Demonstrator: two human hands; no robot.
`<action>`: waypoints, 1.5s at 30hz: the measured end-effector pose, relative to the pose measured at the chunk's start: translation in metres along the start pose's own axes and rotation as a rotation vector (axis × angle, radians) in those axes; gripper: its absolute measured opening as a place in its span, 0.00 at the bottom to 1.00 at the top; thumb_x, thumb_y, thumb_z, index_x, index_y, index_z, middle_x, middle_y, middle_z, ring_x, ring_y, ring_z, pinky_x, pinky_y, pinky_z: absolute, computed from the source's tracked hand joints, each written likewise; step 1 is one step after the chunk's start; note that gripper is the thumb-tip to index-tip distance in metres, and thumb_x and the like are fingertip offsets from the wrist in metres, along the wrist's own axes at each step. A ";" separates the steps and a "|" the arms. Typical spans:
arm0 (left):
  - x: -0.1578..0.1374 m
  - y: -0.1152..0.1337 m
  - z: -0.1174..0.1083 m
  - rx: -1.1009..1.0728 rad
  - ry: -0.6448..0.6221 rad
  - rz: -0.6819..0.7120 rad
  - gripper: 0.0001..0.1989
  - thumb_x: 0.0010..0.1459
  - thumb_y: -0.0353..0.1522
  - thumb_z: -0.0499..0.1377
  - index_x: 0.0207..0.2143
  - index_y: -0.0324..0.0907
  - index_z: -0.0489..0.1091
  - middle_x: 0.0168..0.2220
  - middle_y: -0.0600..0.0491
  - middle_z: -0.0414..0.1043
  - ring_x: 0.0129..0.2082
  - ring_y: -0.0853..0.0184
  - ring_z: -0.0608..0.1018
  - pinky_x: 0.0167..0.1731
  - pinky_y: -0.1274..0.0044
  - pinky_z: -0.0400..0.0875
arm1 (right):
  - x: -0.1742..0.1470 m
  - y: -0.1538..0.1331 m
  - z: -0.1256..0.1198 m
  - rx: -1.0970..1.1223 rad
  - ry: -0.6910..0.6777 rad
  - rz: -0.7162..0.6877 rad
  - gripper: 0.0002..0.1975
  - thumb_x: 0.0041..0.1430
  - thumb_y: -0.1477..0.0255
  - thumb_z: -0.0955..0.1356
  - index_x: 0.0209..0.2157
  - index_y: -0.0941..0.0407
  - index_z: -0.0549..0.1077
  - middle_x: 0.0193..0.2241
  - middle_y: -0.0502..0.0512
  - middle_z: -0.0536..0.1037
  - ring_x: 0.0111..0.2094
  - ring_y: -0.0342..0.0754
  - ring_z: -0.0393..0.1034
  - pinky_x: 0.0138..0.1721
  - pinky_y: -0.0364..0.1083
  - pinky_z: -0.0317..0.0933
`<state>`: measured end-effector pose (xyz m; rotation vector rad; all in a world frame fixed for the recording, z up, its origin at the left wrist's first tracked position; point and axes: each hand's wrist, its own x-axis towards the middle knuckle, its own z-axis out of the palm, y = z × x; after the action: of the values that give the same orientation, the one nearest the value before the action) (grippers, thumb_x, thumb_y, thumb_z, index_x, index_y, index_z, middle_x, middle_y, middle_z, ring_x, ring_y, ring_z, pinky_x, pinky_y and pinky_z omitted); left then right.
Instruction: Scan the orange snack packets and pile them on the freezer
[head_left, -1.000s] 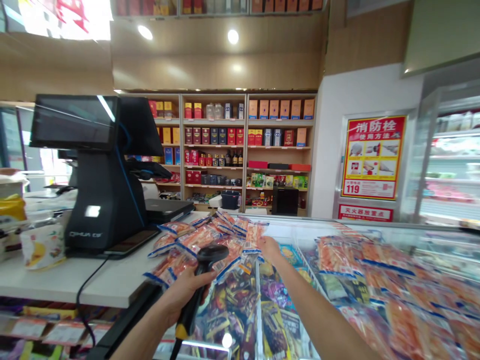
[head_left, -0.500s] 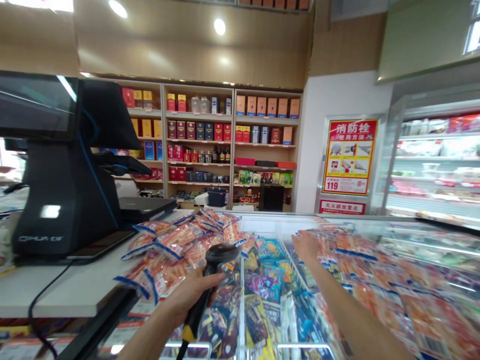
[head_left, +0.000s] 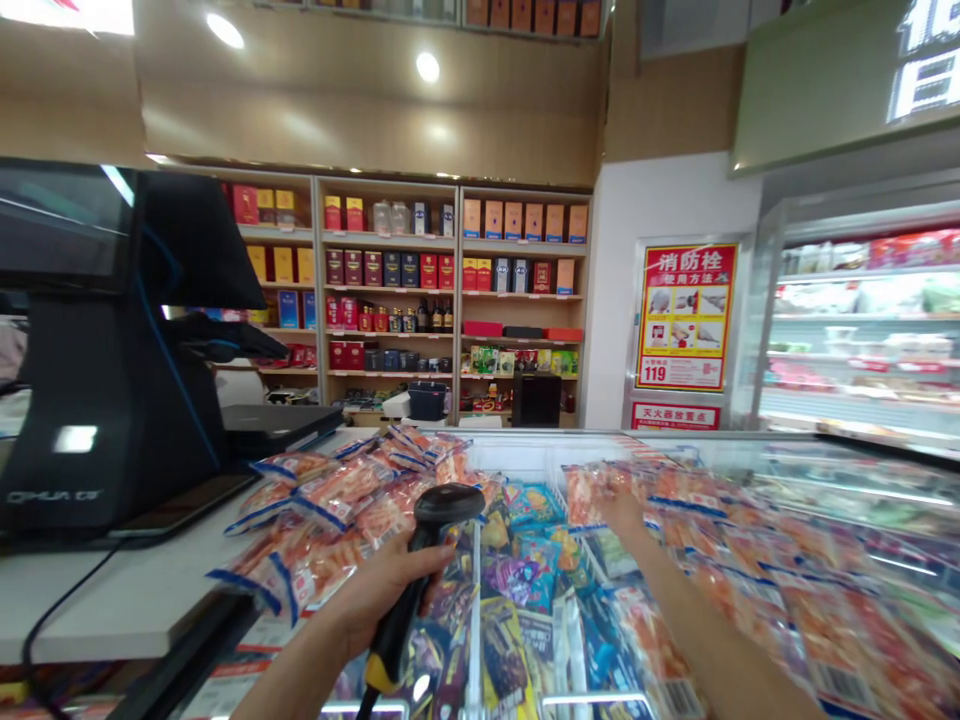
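My left hand [head_left: 397, 580] is wrapped round the handle of a black and yellow barcode scanner [head_left: 448, 505], its head pointing forward over the freezer. Farther off, my right hand [head_left: 621, 508] grips a clear packet [head_left: 585, 495] of orange-pink food with a blue edge; the fingertips are partly hidden and slightly blurred. Similar packets [head_left: 750, 545] lie in rows to the right of that hand. Left of the scanner, more of them form a loose pile [head_left: 352, 490] by the counter edge. Between my arms, colourful ice-cream wrappers [head_left: 517, 580] fill the wire-divided freezer.
A black point-of-sale terminal [head_left: 97, 370] stands on the white counter [head_left: 90, 600] at left, its cable hanging over the edge. White wire dividers [head_left: 473, 620] split the freezer. Behind are shelves of boxes [head_left: 390, 265], a red fire-hydrant sign [head_left: 686, 315] and a lit display fridge [head_left: 862, 330].
My right hand has taken hold of a packet, which now shows raised at its fingers. The left hand keeps the scanner, its head now turned more level. The view has shifted slightly right.
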<state>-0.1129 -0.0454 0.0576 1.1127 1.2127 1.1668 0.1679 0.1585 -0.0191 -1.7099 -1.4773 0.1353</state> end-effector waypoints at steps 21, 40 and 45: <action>-0.014 0.003 -0.007 -0.051 -0.177 0.051 0.09 0.43 0.35 0.56 0.21 0.38 0.60 0.16 0.59 0.61 0.13 0.78 0.63 0.16 0.83 0.58 | -0.031 -0.062 0.012 -0.050 -0.058 -0.237 0.18 0.46 0.69 0.60 0.42 0.56 0.62 0.24 0.49 0.70 0.27 0.42 0.64 0.26 0.39 0.50; -0.001 -0.002 -0.028 -0.100 0.061 0.001 0.12 0.39 0.36 0.58 0.18 0.39 0.59 0.12 0.60 0.60 0.12 0.78 0.63 0.14 0.84 0.57 | -0.040 -0.090 0.063 0.084 -0.264 -0.130 0.21 0.48 0.75 0.56 0.46 0.63 0.59 0.34 0.59 0.72 0.37 0.48 0.65 0.34 0.42 0.56; 0.003 -0.009 -0.039 -0.084 0.128 -0.025 0.13 0.37 0.36 0.59 0.18 0.39 0.58 0.11 0.60 0.61 0.12 0.76 0.64 0.13 0.83 0.58 | -0.041 -0.111 0.089 0.060 -0.289 -0.128 0.18 0.50 0.78 0.54 0.43 0.62 0.62 0.38 0.62 0.70 0.40 0.48 0.64 0.37 0.43 0.55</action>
<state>-0.1519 -0.0436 0.0465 0.9704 1.2599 1.2737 0.0204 0.1632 -0.0215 -1.5911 -1.7701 0.3678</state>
